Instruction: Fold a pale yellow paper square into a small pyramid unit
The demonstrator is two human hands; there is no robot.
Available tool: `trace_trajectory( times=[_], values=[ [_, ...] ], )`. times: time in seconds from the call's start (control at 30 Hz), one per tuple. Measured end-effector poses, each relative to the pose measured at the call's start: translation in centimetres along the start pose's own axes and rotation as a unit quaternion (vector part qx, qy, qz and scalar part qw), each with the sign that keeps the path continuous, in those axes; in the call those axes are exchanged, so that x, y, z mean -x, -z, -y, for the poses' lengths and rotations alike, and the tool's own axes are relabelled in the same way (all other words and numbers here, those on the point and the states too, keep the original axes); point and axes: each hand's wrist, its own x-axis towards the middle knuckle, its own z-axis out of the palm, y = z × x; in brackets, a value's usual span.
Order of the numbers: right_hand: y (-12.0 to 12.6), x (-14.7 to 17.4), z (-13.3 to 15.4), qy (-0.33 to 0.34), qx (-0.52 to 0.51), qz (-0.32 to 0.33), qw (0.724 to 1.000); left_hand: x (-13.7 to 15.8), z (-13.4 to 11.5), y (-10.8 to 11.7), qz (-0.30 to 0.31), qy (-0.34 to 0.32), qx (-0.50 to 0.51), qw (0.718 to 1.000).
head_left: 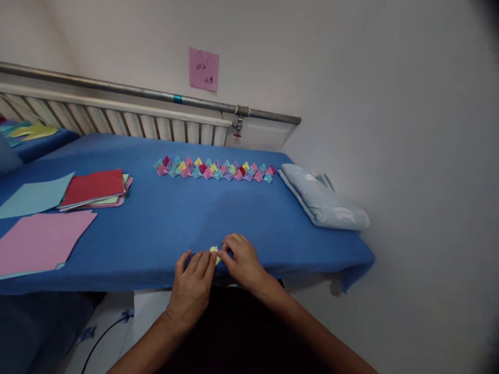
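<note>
My left hand (pixel 193 283) and my right hand (pixel 241 259) meet near the front edge of the blue-covered table (pixel 163 218). Between their fingertips lies a small pale yellow folded paper piece (pixel 214 252), pressed against the cloth; both hands pinch it and most of it is hidden by my fingers. Farther back a row of several small folded paper shapes (pixel 215 170) in pink, teal, yellow and purple runs across the table.
A stack of coloured paper sheets with red on top (pixel 95 188) lies at the left, with a light blue sheet (pixel 33 196) and a pink sheet (pixel 41 240) nearer me. A folded pale blue cloth (pixel 323 200) rests at the right end. A radiator (pixel 117 122) and a pink wall note (pixel 203 69) stand behind.
</note>
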Motion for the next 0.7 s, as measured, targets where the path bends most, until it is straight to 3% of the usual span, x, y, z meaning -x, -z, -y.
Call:
trace_trajectory(
  times=[0.13, 0.3, 0.43, 0.57, 0.63, 0.7],
  values=[
    [0.4, -0.3, -0.1, -0.031, -0.038, 0.021, 0.999, -0.3, -0.4, 0.0, 0.019, 0.005, -0.025, 0.999],
    [1.2, -1.8, 0.1, -0.097, -0.020, 0.103, 0.990, -0.5, -0.3, -0.3, 0.023, 0.019, -0.026, 0.999],
    [1.7, -2.3, 0.1, -0.083, -0.024, 0.137, 0.987, 0.3, -0.2, -0.4, 0.008, 0.022, -0.020, 1.000],
    [1.6, -2.0, 0.0, -0.066, -0.027, 0.120, 0.990, 0.6, 0.1, 0.5, 0.009, 0.034, 0.008, 0.999],
    [1.5, -1.9, -0.1, -0.065, -0.031, 0.109, 0.991, -0.5, 0.7, 1.2, 0.056, 0.045, 0.040, 0.997],
    [1.4, -1.9, -0.3, -0.070, -0.037, 0.102, 0.992, -2.8, 1.6, 1.9, 0.171, 0.051, 0.085, 0.980]
  ],
)
